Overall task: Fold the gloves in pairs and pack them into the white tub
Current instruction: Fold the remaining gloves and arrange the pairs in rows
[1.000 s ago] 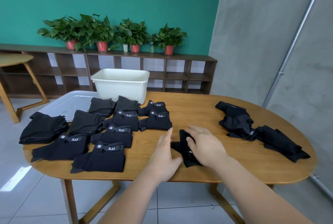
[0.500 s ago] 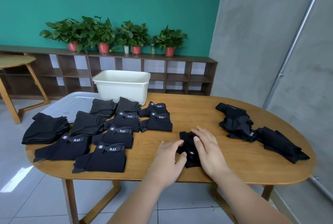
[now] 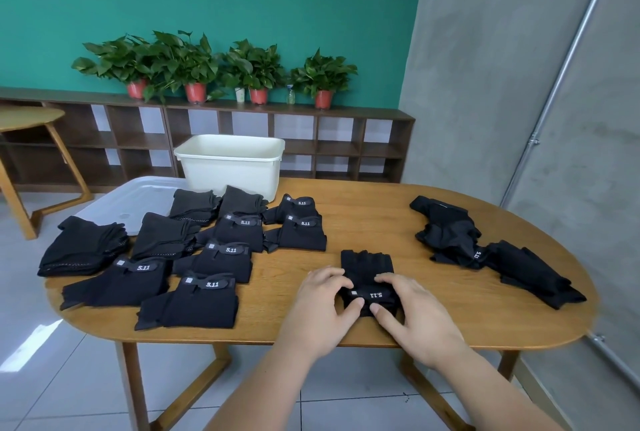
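**Head view, lower centre of frame:** a person is working on a black glove pair (image 3: 367,267) lying on the wooden table (image 3: 381,215), near its front edge. The left hand (image 3: 322,309) & right hand (image 3: 412,316) are sitting close together, thumbs nearly touching. Each is pinching the cuff end w/ curled fingers, and the finger end is pointing toward the top of frame. The white tub (image 3: 230,167) is standing at upper centre-left on the table's far edge, well apart from the hands; its inside isn't showing. Folded bundles (image 3: 207,257) are lying in rows at centre-left, and an unfolded heap (image 3: 485,250) is lying at centre-right.

**Risk, as a judgement:** if either pinch is easing off too soon, the cuff could be flopping open & the 2 gloves sliding out of line. On the way to the tub, a forearm could be dragging the centre-left rows.

**Writing:** white "5.11" is showing on the strap between the hands, upside down to the camera. The same mark is showing on 6 bundles & sideways on 1 glove in the heap. Small grey tags beside it are too small to read.
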`<action>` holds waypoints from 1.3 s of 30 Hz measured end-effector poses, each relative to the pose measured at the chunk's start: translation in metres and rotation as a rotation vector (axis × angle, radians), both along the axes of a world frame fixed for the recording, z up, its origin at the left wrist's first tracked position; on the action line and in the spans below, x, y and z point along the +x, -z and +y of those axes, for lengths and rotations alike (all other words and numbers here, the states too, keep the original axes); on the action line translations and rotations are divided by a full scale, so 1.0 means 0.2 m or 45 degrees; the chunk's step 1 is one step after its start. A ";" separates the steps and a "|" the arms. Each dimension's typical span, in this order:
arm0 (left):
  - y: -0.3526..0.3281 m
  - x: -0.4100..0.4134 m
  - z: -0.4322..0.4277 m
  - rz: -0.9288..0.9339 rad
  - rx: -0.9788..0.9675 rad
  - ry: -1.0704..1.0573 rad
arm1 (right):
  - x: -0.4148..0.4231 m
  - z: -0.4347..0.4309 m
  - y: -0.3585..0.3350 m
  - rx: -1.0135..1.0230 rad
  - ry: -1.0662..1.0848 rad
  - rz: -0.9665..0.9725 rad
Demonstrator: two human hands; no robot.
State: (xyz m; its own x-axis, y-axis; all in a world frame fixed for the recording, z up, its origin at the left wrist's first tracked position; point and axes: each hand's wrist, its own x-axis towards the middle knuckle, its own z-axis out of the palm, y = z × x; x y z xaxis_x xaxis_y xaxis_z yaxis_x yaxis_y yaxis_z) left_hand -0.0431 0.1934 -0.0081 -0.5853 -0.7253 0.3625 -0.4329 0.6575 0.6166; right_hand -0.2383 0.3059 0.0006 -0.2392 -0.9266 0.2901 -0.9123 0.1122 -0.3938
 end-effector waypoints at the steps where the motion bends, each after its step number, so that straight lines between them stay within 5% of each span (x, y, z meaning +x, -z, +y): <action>1: 0.00 0.00 0.00 -0.017 0.003 -0.007 | 0.01 0.00 0.00 0.010 0.008 -0.006; 12: 0.03 -0.03 0.01 -0.039 -0.088 -0.143 | 0.00 -0.01 0.04 -0.127 0.019 0.097; 20: -0.05 0.01 0.03 -0.124 -0.127 0.073 | -0.01 0.01 0.03 -0.291 0.005 -0.082; 28: -0.02 0.00 0.02 -0.070 -0.127 -0.055 | 0.01 0.04 -0.01 -0.364 -0.020 -0.201; 33: -0.05 0.01 0.02 0.006 0.102 -0.145 | 0.02 0.03 -0.02 -0.233 0.016 -0.058; 39: -0.04 0.00 0.01 0.031 0.171 -0.237 | 0.00 0.03 -0.02 -0.080 0.092 -0.210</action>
